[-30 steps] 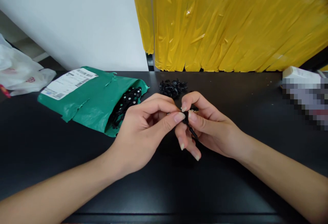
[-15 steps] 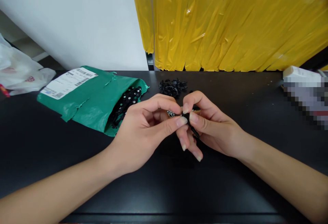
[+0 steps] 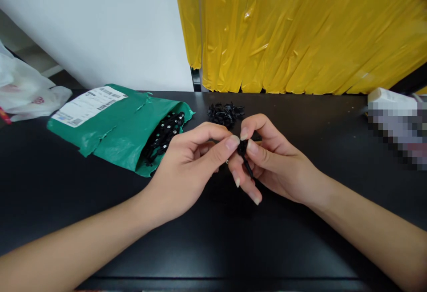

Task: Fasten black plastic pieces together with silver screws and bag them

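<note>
Between my hands is a small black piece [image 3: 247,165] with a thin stem that points down and to the right. My right hand [image 3: 278,160] pinches its upper part between thumb and index finger, with the other fingers curled beneath. My left hand [image 3: 190,174] has its thumb and index fingertip pressed together at the piece's left side, gripping its edge; the fingertips hide most of that spot. Left of my hands lies an open green mailing bag [image 3: 123,134], its mouth toward me, filled with black parts [image 3: 165,134] bearing silvery round dots.
A heap of black scraps [image 3: 225,113] lies behind my hands on the black table [image 3: 213,247]. A white plastic bag [image 3: 30,87] is at the far left. At the right sits a white object [image 3: 393,100], partly blurred. Yellow plastic sheeting [image 3: 300,29] hangs behind.
My left thumb has slid up and over its index fingertip. The patterned bit seen between my hands is now mostly covered, and the black piece's stem hangs steeper.
</note>
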`<state>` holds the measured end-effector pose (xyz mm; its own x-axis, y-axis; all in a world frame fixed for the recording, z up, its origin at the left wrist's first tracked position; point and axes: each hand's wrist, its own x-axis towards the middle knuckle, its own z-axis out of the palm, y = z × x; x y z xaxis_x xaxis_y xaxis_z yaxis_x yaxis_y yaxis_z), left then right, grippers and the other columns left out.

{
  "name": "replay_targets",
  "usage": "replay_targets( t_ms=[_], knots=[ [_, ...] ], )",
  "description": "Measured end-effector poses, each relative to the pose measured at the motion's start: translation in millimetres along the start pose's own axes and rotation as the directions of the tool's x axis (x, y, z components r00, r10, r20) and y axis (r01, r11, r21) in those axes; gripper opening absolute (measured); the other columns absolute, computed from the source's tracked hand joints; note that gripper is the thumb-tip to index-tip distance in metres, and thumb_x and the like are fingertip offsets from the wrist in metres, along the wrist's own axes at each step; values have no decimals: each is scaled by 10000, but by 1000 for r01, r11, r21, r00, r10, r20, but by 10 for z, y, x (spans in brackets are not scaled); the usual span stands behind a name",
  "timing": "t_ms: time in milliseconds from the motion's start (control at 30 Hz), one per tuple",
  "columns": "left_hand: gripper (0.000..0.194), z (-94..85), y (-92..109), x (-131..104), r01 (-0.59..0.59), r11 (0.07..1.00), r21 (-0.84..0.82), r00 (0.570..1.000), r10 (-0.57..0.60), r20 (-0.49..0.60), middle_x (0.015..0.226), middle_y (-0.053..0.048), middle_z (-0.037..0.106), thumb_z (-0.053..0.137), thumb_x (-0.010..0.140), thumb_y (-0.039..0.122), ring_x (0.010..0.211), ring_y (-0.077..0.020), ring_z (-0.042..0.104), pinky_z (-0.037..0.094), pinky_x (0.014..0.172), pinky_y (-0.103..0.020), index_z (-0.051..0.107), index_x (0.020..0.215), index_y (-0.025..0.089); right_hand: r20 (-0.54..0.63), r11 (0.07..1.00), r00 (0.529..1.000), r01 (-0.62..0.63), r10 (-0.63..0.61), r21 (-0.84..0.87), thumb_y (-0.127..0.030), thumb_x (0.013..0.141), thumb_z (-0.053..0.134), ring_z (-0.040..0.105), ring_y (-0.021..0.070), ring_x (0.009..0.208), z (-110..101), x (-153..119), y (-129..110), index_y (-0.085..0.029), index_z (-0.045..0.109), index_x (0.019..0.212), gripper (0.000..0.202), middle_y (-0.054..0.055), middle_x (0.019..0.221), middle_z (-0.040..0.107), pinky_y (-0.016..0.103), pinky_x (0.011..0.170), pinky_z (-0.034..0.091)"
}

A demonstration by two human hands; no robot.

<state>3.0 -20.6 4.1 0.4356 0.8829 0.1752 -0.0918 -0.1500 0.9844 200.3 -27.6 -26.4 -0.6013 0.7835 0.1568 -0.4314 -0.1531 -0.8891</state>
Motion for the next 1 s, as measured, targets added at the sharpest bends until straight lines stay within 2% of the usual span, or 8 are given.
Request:
replay_targets(
  t_ms=[167, 300, 367, 533, 767, 867, 1000],
  knots=[
    [259, -10, -8, -9, -24, 997, 73, 997, 29, -71, 724, -23, 729, 865, 956, 402, 668, -163, 642, 507, 620, -305, 799, 799, 207, -2, 1000, 1000, -19, 19, -11, -442, 1110, 670, 683, 83, 500, 19, 19, 6, -294, 453, 1104, 263, -61, 834, 779, 157, 486, 516],
    [244, -23, -32, -13, -80, 987, 138, 986, 99, -133, 909, -52, 744, 918, 900, 362, 841, -188, 692, 576, 762, -322, 811, 747, 205, 16, 1000, 1000, -26, 26, 0, -445, 1124, 641, 683, 81, 510, 0, 18, 31, -294, 454, 1113, 241, -57, 834, 774, 157, 502, 527],
    [202, -24, -48, -14, -73, 988, 133, 985, 93, -145, 961, -52, 744, 931, 884, 327, 863, -183, 690, 593, 792, -315, 823, 764, 207, 27, 1000, 999, -19, 19, 15, -433, 1135, 623, 690, 77, 521, -13, 19, 52, -291, 460, 1119, 217, -54, 850, 775, 155, 515, 529],
    [163, -12, -73, -10, -24, 999, 43, 988, 30, -150, 1013, -44, 733, 974, 824, 250, 817, -145, 682, 588, 713, -266, 827, 778, 200, 43, 999, 999, -4, 2, 39, -374, 1174, 551, 709, 54, 555, -30, 22, 88, -288, 484, 1144, 114, -56, 881, 782, 139, 567, 523],
    [182, 9, -43, -25, 23, 994, -110, 992, -37, -124, 1033, -10, 756, 991, 772, 135, 722, -94, 714, 598, 667, -222, 834, 839, 196, 30, 1000, 1000, 4, -5, 27, -384, 1148, 610, 693, 62, 524, -15, 8, 47, -279, 494, 1128, 157, -59, 842, 784, 141, 535, 527],
    [204, -9, -80, -27, 63, 982, -177, 996, -74, -54, 847, 18, 766, 953, 827, 125, 615, -95, 705, 546, 564, -208, 816, 951, 213, 21, 999, 1000, 3, -4, 37, -374, 1150, 610, 700, 58, 518, -8, 7, 28, -282, 511, 1134, 137, -71, 814, 784, 136, 534, 532],
    [353, -52, -145, 1, 73, 986, -152, 990, -91, -111, 841, 36, 787, 968, 823, 153, 580, -73, 687, 506, 516, -172, 809, 1129, 227, 8, 999, 1000, 11, -11, 47, -362, 1154, 604, 712, 49, 523, -5, 1, 12, -295, 524, 1128, 107, -83, 832, 788, 131, 541, 531]
  ],
)
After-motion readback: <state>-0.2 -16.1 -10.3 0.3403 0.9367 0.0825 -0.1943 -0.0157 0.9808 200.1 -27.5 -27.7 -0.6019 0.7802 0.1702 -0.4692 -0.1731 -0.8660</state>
